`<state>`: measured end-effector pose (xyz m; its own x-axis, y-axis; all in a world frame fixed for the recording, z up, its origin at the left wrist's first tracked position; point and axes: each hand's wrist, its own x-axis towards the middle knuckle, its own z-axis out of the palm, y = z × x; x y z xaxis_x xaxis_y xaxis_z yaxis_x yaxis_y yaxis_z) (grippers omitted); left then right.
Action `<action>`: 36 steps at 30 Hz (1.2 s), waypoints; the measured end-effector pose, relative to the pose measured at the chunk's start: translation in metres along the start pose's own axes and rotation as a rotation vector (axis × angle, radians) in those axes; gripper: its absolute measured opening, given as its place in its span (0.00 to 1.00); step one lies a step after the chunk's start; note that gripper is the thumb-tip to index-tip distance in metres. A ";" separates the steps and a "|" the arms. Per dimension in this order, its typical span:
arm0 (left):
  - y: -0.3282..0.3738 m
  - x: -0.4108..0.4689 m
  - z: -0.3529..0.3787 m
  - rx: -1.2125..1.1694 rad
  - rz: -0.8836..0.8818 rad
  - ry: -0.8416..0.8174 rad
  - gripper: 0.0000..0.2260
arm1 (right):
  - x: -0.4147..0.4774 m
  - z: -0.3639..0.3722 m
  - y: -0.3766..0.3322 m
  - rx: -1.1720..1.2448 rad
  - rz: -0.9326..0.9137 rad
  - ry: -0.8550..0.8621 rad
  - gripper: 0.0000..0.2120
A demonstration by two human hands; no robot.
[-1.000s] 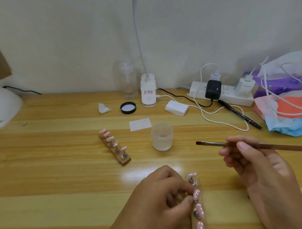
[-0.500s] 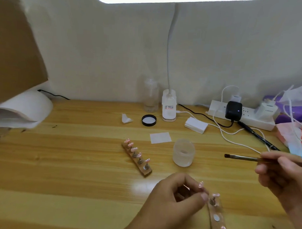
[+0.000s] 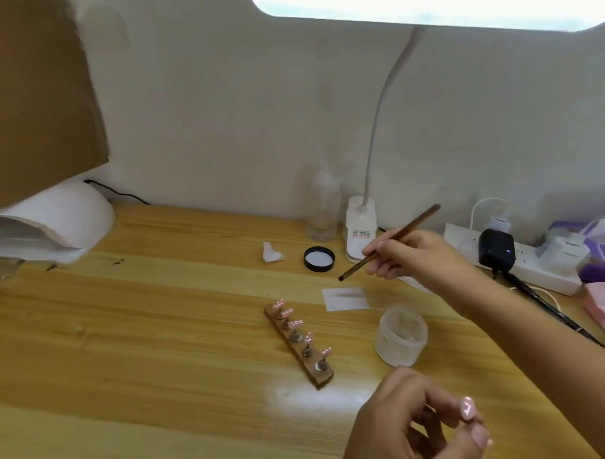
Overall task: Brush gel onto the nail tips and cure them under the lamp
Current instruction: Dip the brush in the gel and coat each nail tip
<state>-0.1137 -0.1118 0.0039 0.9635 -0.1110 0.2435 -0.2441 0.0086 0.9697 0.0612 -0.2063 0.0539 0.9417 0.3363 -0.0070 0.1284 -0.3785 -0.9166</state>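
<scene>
Brush [image 3: 421, 219] now farther forward (tip down)

The left hand [image 3: 410, 435] and right hand [image 3: 413, 253] are bare, as is the right forearm [image 3: 524, 326].

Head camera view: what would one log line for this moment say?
right hand: holds brush, bristles near paper slip | left hand: pinches nail tip | wooden holder: on table, untouched

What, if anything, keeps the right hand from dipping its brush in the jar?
Probably nothing, so yes: the right hand holds the brush near the jar, which looks open, and nothing stands between.
</scene>
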 end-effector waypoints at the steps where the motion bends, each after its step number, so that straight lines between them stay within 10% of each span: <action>1: 0.000 0.001 -0.001 -0.006 -0.012 0.001 0.02 | 0.006 0.005 0.002 -0.045 0.017 -0.036 0.10; 20: -0.004 0.007 -0.007 -0.077 -0.220 0.060 0.15 | 0.014 0.020 -0.024 -0.991 -0.163 -0.096 0.12; 28: 0.000 0.008 -0.006 -0.100 -0.217 0.081 0.15 | 0.000 -0.006 -0.013 -0.187 -0.119 -0.093 0.08; 36: 0.000 0.008 -0.007 -0.094 -0.228 0.081 0.14 | 0.001 -0.007 0.004 -0.388 -0.131 -0.215 0.10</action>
<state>-0.1056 -0.1053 0.0057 0.9990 -0.0408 0.0155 -0.0120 0.0856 0.9963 0.0645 -0.2135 0.0531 0.8293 0.5583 -0.0211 0.3875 -0.6020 -0.6982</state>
